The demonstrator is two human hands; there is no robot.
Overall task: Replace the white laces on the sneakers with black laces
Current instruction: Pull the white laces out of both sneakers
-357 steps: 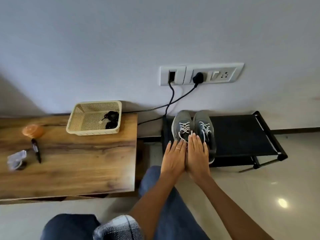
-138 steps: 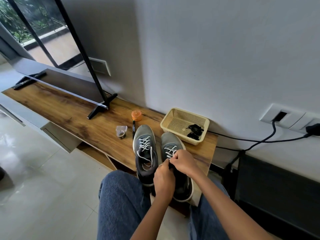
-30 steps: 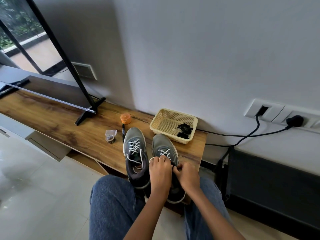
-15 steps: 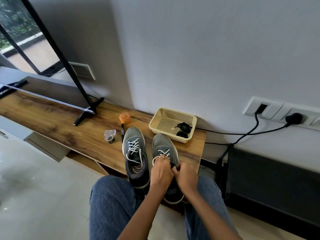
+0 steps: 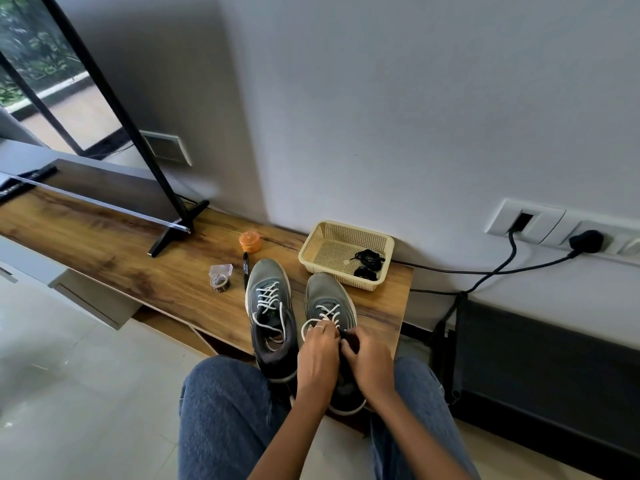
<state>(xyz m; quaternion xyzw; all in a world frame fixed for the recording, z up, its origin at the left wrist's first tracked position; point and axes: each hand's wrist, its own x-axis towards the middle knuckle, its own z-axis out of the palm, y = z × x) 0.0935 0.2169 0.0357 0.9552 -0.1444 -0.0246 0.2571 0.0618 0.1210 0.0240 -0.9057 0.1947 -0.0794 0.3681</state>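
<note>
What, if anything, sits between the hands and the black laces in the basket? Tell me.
Only the right sneaker's toe lies on that path. Both hands work its white lace; the black laces lie uncovered in the open basket just beyond.

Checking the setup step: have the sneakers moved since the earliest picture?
Yes. The sneakers now stand on the wooden table in front of the basket, no longer on the black rack.

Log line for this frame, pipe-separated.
step: unlacing right sneaker | left hand, right hand: pinching white lace | black laces: in basket
</note>
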